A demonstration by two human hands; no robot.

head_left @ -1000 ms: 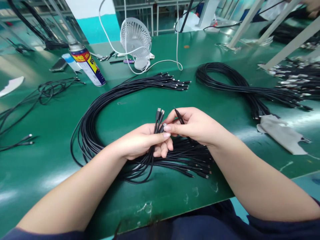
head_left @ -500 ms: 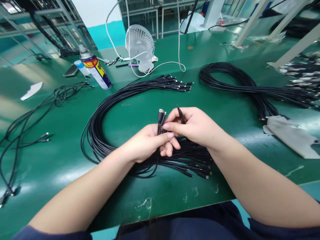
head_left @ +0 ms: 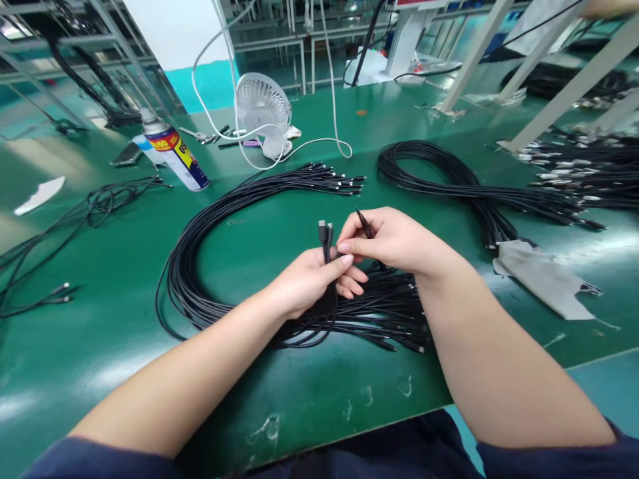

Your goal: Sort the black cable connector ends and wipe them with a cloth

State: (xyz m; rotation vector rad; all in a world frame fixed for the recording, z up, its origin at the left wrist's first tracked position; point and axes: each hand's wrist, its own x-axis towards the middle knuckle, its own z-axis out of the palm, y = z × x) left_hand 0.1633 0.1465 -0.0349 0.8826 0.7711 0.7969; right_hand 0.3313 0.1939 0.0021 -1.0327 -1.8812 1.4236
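Observation:
Black cable ends with metal plugs [head_left: 326, 234] stand upright in my left hand [head_left: 314, 276], held between its thumb and fingers. Beside them, my right hand [head_left: 389, 243] has thumb and forefinger pinched together close to the left thumb; what small part the fingertips hold is hidden. A slim, pointed black tool that looks like tweezers [head_left: 365, 225] is tucked in my right hand, its tip sticking up. Beneath both hands lies a large curved bundle of black cables [head_left: 192, 266], with its plug ends fanned out on the right.
A spray can [head_left: 174, 156] and a small white fan [head_left: 263, 106] with a white cord stand at the back. Another cable coil [head_left: 429, 159] and a grey cloth-like piece [head_left: 544, 279] lie right. Loose cables [head_left: 100, 206] lie left on the green table [head_left: 200, 406]. Metal posts [head_left: 554, 86] rise at right.
The view has shifted slightly, so the table things appear farther left. Both hands keep their hold close together, with the cable ends still upright and the pointed tool still in my right hand.

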